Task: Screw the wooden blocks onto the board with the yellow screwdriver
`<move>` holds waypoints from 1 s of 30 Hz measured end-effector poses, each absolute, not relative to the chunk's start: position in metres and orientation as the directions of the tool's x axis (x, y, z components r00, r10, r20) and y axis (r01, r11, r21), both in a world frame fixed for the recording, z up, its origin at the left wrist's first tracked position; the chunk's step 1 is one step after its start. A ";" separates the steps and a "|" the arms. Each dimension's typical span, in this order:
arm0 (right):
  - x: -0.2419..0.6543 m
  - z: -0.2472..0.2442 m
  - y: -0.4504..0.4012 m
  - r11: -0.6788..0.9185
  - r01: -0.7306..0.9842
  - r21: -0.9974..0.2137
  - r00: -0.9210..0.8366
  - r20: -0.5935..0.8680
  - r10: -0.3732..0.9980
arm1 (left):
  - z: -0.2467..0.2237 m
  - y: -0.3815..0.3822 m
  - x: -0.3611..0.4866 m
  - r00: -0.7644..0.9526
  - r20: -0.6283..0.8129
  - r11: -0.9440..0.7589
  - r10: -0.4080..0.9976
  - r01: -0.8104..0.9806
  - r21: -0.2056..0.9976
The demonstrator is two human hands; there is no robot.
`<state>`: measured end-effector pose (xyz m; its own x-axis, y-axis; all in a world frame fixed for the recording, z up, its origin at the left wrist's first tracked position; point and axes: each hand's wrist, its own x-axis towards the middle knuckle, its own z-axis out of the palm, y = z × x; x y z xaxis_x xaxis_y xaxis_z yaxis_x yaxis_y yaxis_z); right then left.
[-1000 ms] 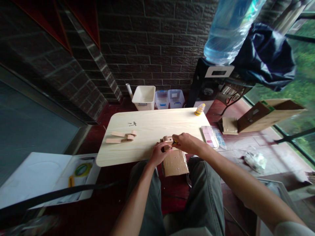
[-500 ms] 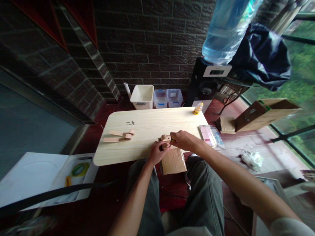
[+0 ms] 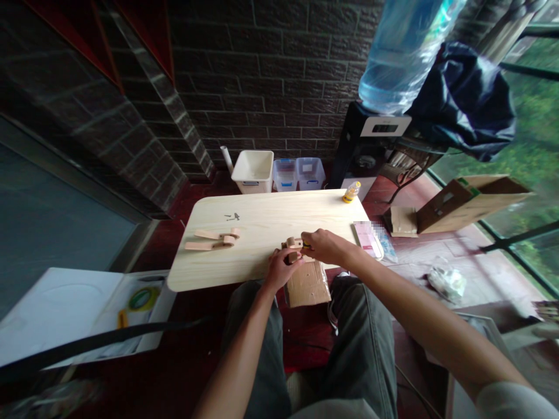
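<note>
My left hand [image 3: 282, 269] is closed around a small wooden assembly [image 3: 292, 243] at the table's near edge, steadying it from the front and left. In my right hand [image 3: 324, 245] is a yellow-and-black handle [image 3: 307, 245], apparently a screwdriver's, set against the right side of the wood; its tip is hidden. Just below my hands a cardboard piece [image 3: 308, 285] juts out past the table edge. Two wooden pieces with curved ends [image 3: 209, 245] lie side by side on the left of the table. Several small dark screws [image 3: 233, 217] are scattered behind them.
The pale wooden table [image 3: 262, 215] carries a yellow-capped clear bottle [image 3: 351, 192] at the back right and a pink-and-white packet [image 3: 367, 239]. Plastic bins [image 3: 253, 169] stand behind it. An open white case [image 3: 144, 320] sits left, a water dispenser [image 3: 371, 145] back right.
Both hands stay on the wooden assembly with almost no movement. The view has shifted very slightly.
</note>
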<state>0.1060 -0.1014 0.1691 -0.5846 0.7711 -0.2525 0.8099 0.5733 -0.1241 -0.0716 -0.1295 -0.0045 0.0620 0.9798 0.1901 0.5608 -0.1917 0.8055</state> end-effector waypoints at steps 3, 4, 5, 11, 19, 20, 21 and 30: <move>0.106 0.170 -0.101 0.572 0.811 -0.123 -0.582 -0.267 0.768 | -0.004 -0.130 -0.071 0.065 0.203 -0.205 0.977 0.539 0.817; 0.106 0.171 -0.100 0.571 0.812 -0.121 -0.580 -0.270 0.768 | -0.004 -0.130 -0.071 0.070 0.204 -0.209 0.976 0.534 0.819; 0.106 0.171 -0.100 0.570 0.813 -0.120 -0.579 -0.273 0.768 | -0.003 -0.129 -0.071 0.076 0.204 -0.213 0.976 0.530 0.821; 0.106 0.170 -0.098 0.582 0.803 -0.126 -0.592 -0.275 0.757 | -0.004 -0.126 -0.074 0.107 0.204 -0.230 0.973 0.513 0.827; 0.104 0.177 -0.096 0.612 0.783 -0.107 -0.612 -0.309 0.728 | -0.002 -0.126 -0.074 0.115 0.193 -0.225 0.974 0.520 0.824; 0.103 0.178 -0.096 0.615 0.782 -0.099 -0.611 -0.313 0.727 | -0.001 -0.125 -0.074 0.118 0.190 -0.224 0.975 0.521 0.824; 0.103 0.179 -0.096 0.618 0.781 -0.092 -0.611 -0.315 0.726 | -0.001 -0.125 -0.074 0.124 0.188 -0.225 0.974 0.520 0.824; 0.098 0.178 -0.097 0.586 0.808 -0.059 -0.572 -0.313 0.758 | 0.004 -0.124 -0.074 0.153 0.171 -0.227 0.973 0.542 0.809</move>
